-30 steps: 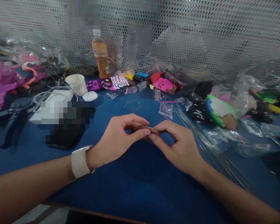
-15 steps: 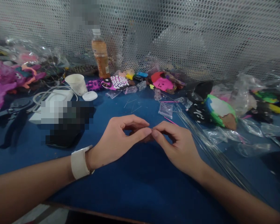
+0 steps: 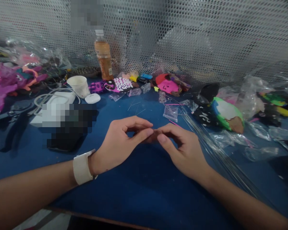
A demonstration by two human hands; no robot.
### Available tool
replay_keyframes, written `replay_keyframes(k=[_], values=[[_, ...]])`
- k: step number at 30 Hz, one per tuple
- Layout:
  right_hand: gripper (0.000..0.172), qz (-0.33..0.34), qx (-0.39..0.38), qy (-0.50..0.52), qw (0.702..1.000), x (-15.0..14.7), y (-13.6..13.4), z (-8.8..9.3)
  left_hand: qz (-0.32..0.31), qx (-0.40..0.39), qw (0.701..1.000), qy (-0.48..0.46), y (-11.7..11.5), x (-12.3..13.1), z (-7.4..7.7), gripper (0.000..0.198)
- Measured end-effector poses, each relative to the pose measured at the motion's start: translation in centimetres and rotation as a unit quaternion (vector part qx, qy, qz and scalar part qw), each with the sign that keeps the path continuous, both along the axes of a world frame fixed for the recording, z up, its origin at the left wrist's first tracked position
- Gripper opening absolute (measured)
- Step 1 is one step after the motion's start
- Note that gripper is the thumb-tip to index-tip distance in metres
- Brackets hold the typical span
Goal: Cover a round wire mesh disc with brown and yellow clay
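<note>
Above the middle of the blue table [image 3: 144, 191], my left hand [image 3: 124, 140] and my right hand [image 3: 182, 147] meet at the fingertips. The left thumb presses toward its fingers in a pinch. On the other side, the right thumb and forefinger are also bent in a pinch. Whatever lies between the fingertips is too small and hidden to make out. Just beyond the hands lie a few thin wires [image 3: 137, 108], a small clear bag [image 3: 170, 113] and a thin pink stick [image 3: 174, 122]. A bundle of long wires [image 3: 216, 153] runs past my right wrist.
At the left are a dark phone [image 3: 67, 137], a white box [image 3: 60, 99] with a cable, pliers [image 3: 12, 118] and a paper cup [image 3: 78, 86]. A drink bottle [image 3: 103, 57] stands by the perforated metal panel [image 3: 144, 38]. Coloured clay pieces [image 3: 227, 113] and plastic bags crowd the right.
The right thumb has moved slightly right, away from the left thumb, opening a small gap between them. Both hands otherwise stay nearly in place.
</note>
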State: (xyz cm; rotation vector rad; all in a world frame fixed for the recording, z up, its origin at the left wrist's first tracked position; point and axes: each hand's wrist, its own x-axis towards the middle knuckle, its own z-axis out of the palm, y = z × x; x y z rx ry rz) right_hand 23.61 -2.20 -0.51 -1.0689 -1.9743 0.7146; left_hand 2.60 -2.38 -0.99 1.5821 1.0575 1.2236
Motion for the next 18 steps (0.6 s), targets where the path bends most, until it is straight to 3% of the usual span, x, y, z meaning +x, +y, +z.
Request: replay_keyframes(k=[7, 11, 18], values=[[0.006, -0.025, 0.006, 0.009, 1.000, 0.01, 0.10, -0.36, -0.040, -0.023, 0.999, 0.006, 0.29, -0.15, 0.10, 0.026], [0.003, -0.026, 0.055, -0.025, 0.998, 0.25, 0.21, -0.50, -0.055, -0.002, 0.995, 0.080, 0.40, -0.24, 0.17, 0.020], [0.006, -0.028, 0.069, -0.037, 0.997, 0.32, 0.18, -0.31, -0.047, 0.015, 0.994, 0.097, 0.33, -0.16, 0.01, 0.014]])
